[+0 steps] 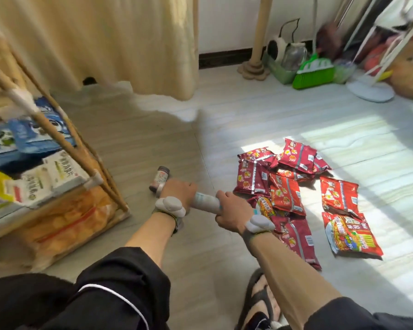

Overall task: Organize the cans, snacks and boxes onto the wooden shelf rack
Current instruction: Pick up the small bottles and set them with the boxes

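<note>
Pale and tube-shaped, the pale can (204, 201) is held low over the floor (153, 139), carried between the two hands. The left hand (178, 190) is wrapped round one end and the right hand (229, 209) round the other, so only the middle of the can shows between them. Its long axis runs from hand to hand, the right end a little lower and closer to the person than the left.

What matters for the coming move, as I judge it, is that the wooden shelf rack (80, 148) stands off to the left of the left hand, well apart from the right one. The can's left end already points roughly that way, and the left hand is the nearer one to carry it over. The rack's lower tiers hold blue packs (34, 136), white boxes (57, 172) and orange bags (65, 220), so the can will need whatever gap remains among them.

Just beyond the left hand a small dark-capped can (162, 175) lies on its side on the floor. Whether the knuckles touch it I cannot tell. The red snack packets (284, 194) are strewn on the floor to the right of the right hand, the nearest ones just beside its wrist, none of them on the rack yet.
</note>
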